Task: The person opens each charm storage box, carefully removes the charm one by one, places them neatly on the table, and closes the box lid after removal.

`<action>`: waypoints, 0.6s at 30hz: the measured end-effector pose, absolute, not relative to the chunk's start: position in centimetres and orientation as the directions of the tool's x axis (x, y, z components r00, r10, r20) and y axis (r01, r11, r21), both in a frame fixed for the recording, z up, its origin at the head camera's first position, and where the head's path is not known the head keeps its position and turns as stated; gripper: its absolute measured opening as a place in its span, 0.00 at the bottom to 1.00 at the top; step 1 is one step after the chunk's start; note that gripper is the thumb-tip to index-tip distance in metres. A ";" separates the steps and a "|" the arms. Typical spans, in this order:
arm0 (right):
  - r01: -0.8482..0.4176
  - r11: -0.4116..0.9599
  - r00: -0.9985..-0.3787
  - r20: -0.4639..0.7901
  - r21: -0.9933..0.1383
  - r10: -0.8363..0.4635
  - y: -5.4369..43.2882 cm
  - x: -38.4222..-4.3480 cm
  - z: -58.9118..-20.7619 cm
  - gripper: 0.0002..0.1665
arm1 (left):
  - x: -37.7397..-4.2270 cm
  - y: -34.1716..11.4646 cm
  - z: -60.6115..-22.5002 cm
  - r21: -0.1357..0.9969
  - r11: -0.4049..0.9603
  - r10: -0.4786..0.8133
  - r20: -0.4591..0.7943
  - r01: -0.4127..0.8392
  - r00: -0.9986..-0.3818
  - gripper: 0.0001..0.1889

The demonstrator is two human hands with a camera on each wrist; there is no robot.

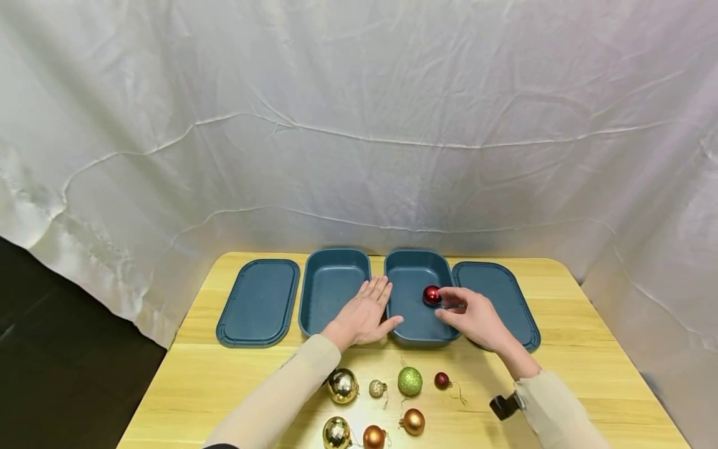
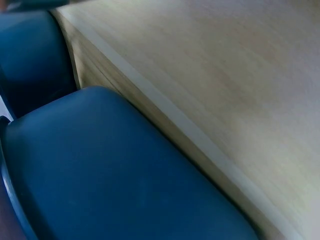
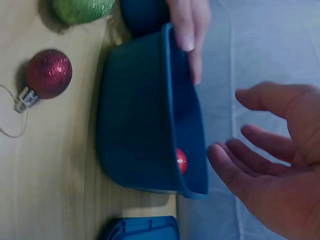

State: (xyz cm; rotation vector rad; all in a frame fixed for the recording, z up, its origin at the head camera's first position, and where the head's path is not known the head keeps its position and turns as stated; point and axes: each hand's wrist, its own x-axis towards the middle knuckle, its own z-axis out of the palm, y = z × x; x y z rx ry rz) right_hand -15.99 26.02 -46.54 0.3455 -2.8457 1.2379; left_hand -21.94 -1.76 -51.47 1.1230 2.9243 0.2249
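Observation:
My right hand (image 1: 471, 313) hovers over the right blue bin (image 1: 422, 337), thumb and fingers parted with nothing between them. A shiny red Christmas ball (image 1: 431, 295) is inside that bin, near its right wall; in the right wrist view, the red ball (image 3: 181, 161) shows just past the rim, apart from my fingers (image 3: 225, 165). My left hand (image 1: 364, 315) lies with straight fingers across the neighbouring rims of the right bin and the left blue bin (image 1: 328, 299), thumb spread toward the right one. In the left wrist view only bin walls (image 2: 110, 165) and tabletop show.
Blue lids lie on either side, one at left (image 1: 259, 302) and one at right (image 1: 499, 299). Nearer me are gold balls (image 1: 343, 385), a green glitter ball (image 1: 410, 381), a small dark red ball (image 1: 442, 380) and copper balls (image 1: 414, 421). A pale curtain (image 1: 359, 156) hangs behind the table.

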 end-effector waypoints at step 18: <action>-0.143 0.770 -0.990 0.097 -0.622 -0.105 24.0 -20.6 -49.3 0.32 | -21.8 -1.8 -51.4 0.144 0.734 0.664 0.051 0.663 -0.746 0.45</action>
